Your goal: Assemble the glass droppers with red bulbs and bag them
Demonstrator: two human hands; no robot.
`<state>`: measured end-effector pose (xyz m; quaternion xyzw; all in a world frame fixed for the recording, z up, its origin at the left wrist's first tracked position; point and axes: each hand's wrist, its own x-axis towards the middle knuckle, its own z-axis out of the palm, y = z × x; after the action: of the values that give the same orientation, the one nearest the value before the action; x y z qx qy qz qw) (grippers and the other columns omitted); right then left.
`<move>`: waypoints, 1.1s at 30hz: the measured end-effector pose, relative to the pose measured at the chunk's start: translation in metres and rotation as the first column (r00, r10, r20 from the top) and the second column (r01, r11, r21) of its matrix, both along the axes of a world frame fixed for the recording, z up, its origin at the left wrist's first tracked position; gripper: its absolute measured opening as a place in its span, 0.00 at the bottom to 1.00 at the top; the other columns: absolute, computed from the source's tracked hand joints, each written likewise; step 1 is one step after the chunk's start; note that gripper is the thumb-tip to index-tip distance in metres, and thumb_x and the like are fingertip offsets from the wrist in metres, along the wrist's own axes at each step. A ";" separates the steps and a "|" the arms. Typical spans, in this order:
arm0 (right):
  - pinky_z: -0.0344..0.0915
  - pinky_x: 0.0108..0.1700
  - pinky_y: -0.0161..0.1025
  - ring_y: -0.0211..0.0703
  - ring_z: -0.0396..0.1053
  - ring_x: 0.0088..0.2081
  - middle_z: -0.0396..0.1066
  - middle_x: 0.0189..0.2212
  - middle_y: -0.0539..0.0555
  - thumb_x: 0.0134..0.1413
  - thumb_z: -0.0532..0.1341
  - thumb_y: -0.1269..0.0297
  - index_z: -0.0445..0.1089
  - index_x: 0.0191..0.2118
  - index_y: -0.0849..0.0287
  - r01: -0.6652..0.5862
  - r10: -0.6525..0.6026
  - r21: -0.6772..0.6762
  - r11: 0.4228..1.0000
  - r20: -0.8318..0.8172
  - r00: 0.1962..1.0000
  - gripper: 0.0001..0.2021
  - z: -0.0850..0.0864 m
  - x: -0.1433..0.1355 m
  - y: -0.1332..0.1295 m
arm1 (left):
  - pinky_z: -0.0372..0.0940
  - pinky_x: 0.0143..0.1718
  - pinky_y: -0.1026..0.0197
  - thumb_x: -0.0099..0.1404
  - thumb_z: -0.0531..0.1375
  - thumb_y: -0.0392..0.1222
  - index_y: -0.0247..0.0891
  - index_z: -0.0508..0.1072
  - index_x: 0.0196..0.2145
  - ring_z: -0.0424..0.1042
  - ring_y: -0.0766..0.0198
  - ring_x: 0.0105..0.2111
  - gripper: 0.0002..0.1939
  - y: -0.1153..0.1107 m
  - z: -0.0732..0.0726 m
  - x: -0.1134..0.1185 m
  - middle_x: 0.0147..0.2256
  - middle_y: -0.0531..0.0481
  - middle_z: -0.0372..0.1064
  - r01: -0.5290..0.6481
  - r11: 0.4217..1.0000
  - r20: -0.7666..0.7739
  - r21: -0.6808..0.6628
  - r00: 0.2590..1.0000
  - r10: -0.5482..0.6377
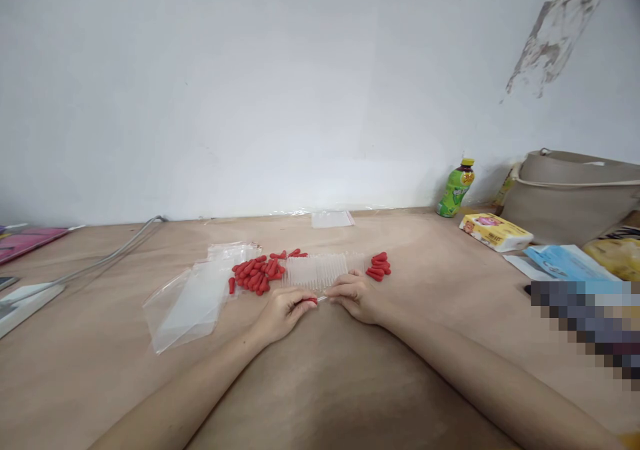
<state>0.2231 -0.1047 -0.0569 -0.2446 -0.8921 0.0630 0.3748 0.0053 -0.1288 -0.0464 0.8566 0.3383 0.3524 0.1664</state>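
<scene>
Low over the table my left hand pinches a red rubber dropper bulb, its end showing past the fingertips. My right hand grips a thin clear tube that points at the bulb; whether the two touch is too small to tell. Just beyond my hands lies a row of clear tubes, side by side. A heap of red bulbs is at the row's left end. Several more red pieces lie grouped at its right end; what they are joined to, if anything, is unclear.
Clear plastic bags lie left of the heap, and another small bag rests by the wall. A green bottle, a yellow tissue pack and a grey handbag stand at right. A grey cable runs along the left.
</scene>
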 end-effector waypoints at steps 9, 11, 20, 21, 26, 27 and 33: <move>0.47 0.32 0.38 0.35 0.63 0.27 0.70 0.26 0.51 0.55 0.52 0.70 0.69 0.36 0.58 0.109 -0.124 0.168 0.980 0.083 0.989 0.09 0.000 -0.006 -0.005 | 0.63 0.29 0.65 0.62 0.55 0.43 0.37 0.73 0.35 0.69 0.66 0.27 0.10 0.002 -0.005 0.000 0.30 0.49 0.72 -0.076 0.997 -0.030 0.024 0.997 0.077; 0.46 0.32 0.38 0.34 0.62 0.26 0.69 0.25 0.50 0.56 0.51 0.70 0.69 0.34 0.60 0.122 -0.138 0.164 0.979 0.091 0.986 0.09 0.000 -0.008 -0.006 | 0.63 0.28 0.66 0.62 0.55 0.42 0.37 0.73 0.36 0.69 0.66 0.27 0.09 0.001 -0.005 0.000 0.30 0.49 0.72 -0.081 0.996 -0.029 0.029 0.996 0.082; 0.44 0.33 0.38 0.35 0.62 0.24 0.71 0.25 0.50 0.57 0.50 0.69 0.67 0.32 0.59 0.132 -0.149 0.110 0.985 0.170 0.974 0.09 0.003 -0.012 -0.008 | 0.63 0.30 0.65 0.63 0.53 0.42 0.37 0.72 0.37 0.69 0.66 0.29 0.10 0.001 -0.004 0.002 0.31 0.48 0.72 -0.029 0.997 -0.054 0.077 0.998 0.033; 0.44 0.33 0.38 0.35 0.62 0.24 0.71 0.25 0.50 0.57 0.50 0.69 0.67 0.32 0.59 0.137 -0.153 0.101 0.985 0.177 0.972 0.09 0.003 -0.012 -0.008 | 0.63 0.30 0.65 0.63 0.53 0.42 0.37 0.72 0.37 0.69 0.66 0.29 0.10 0.001 -0.005 0.002 0.31 0.49 0.72 -0.028 0.995 -0.058 0.091 0.998 0.033; 0.45 0.33 0.38 0.36 0.64 0.25 0.72 0.26 0.50 0.56 0.50 0.69 0.67 0.31 0.59 0.152 -0.161 0.057 0.987 0.220 0.962 0.09 0.001 -0.015 -0.010 | 0.63 0.31 0.65 0.64 0.53 0.39 0.37 0.70 0.39 0.69 0.66 0.30 0.09 0.004 -0.009 -0.001 0.31 0.49 0.71 0.012 0.988 -0.144 0.152 0.989 0.010; 0.46 0.33 0.38 0.36 0.64 0.25 0.72 0.25 0.50 0.56 0.50 0.70 0.67 0.30 0.59 0.155 -0.161 0.045 0.987 0.230 0.960 0.09 0.001 -0.015 -0.010 | 0.63 0.31 0.65 0.64 0.53 0.39 0.37 0.70 0.39 0.69 0.66 0.31 0.09 0.005 -0.010 -0.002 0.32 0.49 0.71 0.024 0.985 -0.160 0.171 0.987 0.004; 0.51 0.35 0.37 0.37 0.67 0.29 0.73 0.28 0.51 0.58 0.49 0.69 0.68 0.33 0.58 0.170 -0.145 -0.084 0.982 0.243 0.959 0.11 0.013 -0.016 -0.021 | 0.65 0.35 0.64 0.63 0.53 0.36 0.37 0.69 0.42 0.70 0.64 0.34 0.09 0.008 -0.015 -0.002 0.35 0.47 0.70 0.034 0.929 -0.148 0.369 0.989 0.023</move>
<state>0.2071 -0.1253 -0.0439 -0.3399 -0.9033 0.0498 0.2568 0.0031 -0.1203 -0.0617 0.8975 0.2748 0.3443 -0.0232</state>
